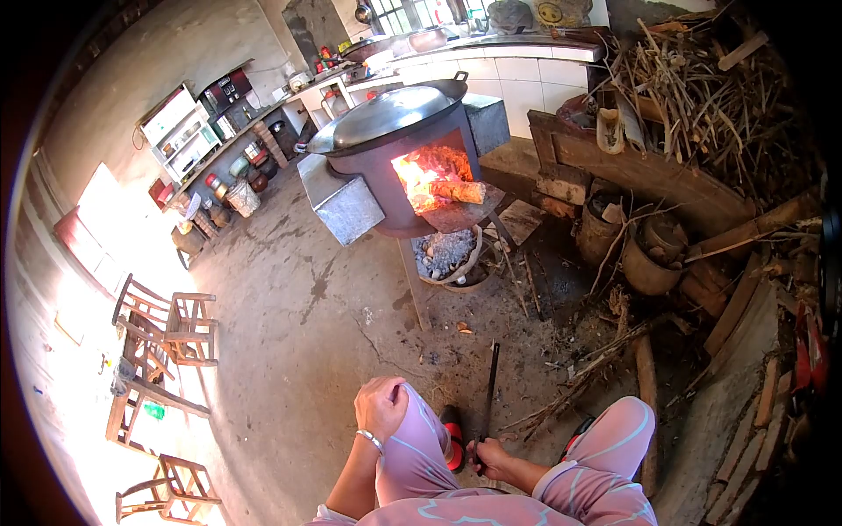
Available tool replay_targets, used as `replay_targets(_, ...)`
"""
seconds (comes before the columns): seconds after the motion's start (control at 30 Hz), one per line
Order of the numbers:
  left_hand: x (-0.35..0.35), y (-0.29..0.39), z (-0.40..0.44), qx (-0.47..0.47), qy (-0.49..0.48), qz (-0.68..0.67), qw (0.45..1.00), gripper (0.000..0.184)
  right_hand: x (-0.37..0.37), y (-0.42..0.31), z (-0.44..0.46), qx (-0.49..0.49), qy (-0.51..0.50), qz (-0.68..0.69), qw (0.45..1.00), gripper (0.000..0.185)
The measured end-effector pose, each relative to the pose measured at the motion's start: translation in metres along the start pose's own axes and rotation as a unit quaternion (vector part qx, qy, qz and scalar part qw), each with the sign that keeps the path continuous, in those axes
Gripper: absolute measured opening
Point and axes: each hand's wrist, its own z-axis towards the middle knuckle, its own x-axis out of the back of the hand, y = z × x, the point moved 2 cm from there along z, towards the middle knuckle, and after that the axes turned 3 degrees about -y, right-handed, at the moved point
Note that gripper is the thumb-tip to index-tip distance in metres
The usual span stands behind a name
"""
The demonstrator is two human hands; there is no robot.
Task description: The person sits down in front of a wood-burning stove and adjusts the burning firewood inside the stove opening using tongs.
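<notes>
My left hand [381,408], with a bracelet at the wrist, rests on my left knee, its fingers curled and nothing seen in them. Low between my legs, my right hand [491,458] is closed around a long dark rod [492,386], perhaps a fire poker or tongs. The rod points forward over the floor toward the stove [377,195]. Flames and a burning log [458,191] show in the stove's opening, and the log's end sticks out. A domed metal lid [390,114] covers the wok on top. Beneath the opening sits a basin of ash [445,254].
Piled sticks [702,96] fill the back right, above a wooden board [640,158]. Old pots [653,259] and loose branches [605,359] lie along the right. Wooden chairs [189,329] stand at left. A white-tiled counter [535,79] runs behind the stove.
</notes>
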Motion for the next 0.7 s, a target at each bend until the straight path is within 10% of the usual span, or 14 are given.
replay_targets(0.7,0.0007,0.0003,0.0000,0.009,-0.008,-0.003,1.000,0.007,-0.0027,0.0003,0.0003,0.001,0.014,0.000,1.000,0.005)
